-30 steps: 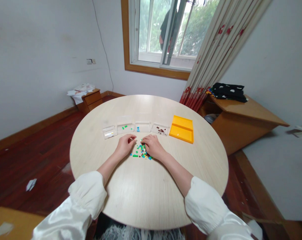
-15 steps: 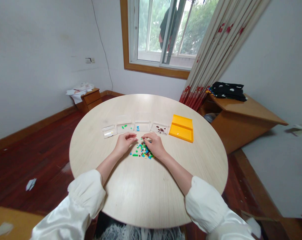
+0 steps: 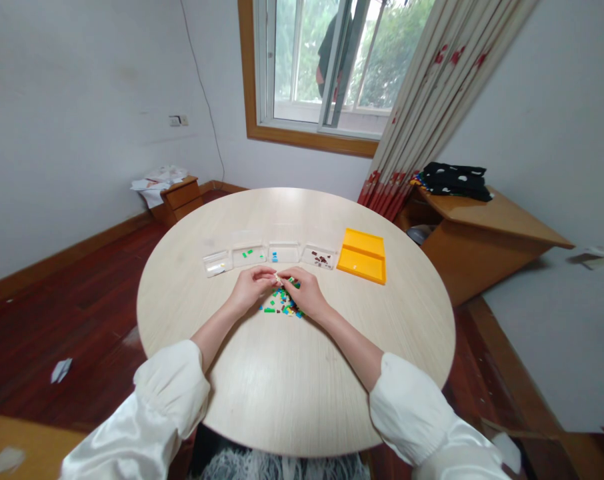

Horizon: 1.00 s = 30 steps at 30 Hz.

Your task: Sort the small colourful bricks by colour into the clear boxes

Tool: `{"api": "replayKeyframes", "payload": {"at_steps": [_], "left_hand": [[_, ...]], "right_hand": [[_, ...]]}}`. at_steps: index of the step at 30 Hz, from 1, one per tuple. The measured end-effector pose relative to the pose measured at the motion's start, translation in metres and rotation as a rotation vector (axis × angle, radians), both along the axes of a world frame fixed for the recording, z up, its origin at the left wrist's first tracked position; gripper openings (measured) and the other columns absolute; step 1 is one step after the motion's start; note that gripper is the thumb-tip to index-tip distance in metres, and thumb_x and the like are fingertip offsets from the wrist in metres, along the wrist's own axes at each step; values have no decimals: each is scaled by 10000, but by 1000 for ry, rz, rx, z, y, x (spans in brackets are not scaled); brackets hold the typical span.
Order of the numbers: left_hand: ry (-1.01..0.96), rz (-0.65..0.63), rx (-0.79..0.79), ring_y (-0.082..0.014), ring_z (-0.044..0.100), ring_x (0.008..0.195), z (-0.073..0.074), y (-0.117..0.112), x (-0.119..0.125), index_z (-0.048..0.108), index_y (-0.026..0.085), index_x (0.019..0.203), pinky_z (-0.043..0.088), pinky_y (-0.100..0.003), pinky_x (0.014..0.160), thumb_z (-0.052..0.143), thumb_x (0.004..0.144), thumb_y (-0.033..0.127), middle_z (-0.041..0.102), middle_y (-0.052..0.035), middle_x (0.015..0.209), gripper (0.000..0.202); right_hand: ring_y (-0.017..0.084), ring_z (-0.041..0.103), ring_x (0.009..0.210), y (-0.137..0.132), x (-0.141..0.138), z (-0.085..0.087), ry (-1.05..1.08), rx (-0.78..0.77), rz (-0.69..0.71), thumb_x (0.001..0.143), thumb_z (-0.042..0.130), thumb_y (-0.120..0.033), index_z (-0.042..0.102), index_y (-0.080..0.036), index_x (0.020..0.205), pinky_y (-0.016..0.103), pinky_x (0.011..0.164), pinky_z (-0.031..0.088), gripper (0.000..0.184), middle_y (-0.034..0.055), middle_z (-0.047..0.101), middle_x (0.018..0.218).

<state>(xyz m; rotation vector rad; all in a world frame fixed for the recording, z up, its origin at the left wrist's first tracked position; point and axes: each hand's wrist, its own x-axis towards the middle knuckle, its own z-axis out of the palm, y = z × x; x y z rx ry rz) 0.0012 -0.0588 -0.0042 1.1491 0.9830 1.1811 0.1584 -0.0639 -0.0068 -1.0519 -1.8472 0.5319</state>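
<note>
Above the brick pile point(image 3: 282, 303), tiny piece point(image 3: 278, 277) between left hand point(image 3: 249, 290), right hand point(image 3: 305, 291)

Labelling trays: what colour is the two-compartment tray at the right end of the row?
Yellow-orange; the tray shows clearly in the head view, right of the clear boxes.

At frame centre, both hands, left hand point(image 3: 249, 291) and right hand point(image 3: 305, 292), rest on the tabletop point(image 3: 292, 373) over a pile of small bricks point(image 3: 282, 305). Behind them runs a row of clear boxes point(image 3: 269, 255); right of it lies a tray point(image 3: 362, 256).
</note>
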Motion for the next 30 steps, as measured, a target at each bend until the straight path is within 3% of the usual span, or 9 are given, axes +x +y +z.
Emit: {"api": "replayKeyframes", "payload": {"at_steps": [10, 18, 30], "left_hand": [[-101, -31, -89, -152, 652, 641, -3, 0, 1, 622, 107, 752, 523, -330, 755, 830, 469, 307, 692, -43, 654, 404], [-127, -68, -128, -152, 646, 620, -9, 2, -1, 634, 112, 731, 519, -319, 715, 842, 446, 308, 695, -50, 658, 403], [51, 2, -37, -142, 628, 635, 3, -3, 0, 608, 123, 759, 505, -312, 706, 822, 438, 307, 674, -34, 693, 427]], "right_hand": [[151, 607, 813, 2, 0, -6, -14, 60, 43, 784, 586, -158, 684, -179, 842, 286, 770, 470, 117, 48, 679, 833], [129, 604, 782, 0, 1, -4, -21, -15, 62, 793, 606, -200, 671, -177, 806, 264, 754, 466, 71, 26, 667, 806], [128, 629, 790, -3, 0, 1, -35, -34, 72, 783, 599, -133, 697, -181, 828, 260, 781, 477, 119, 33, 700, 843]]}}
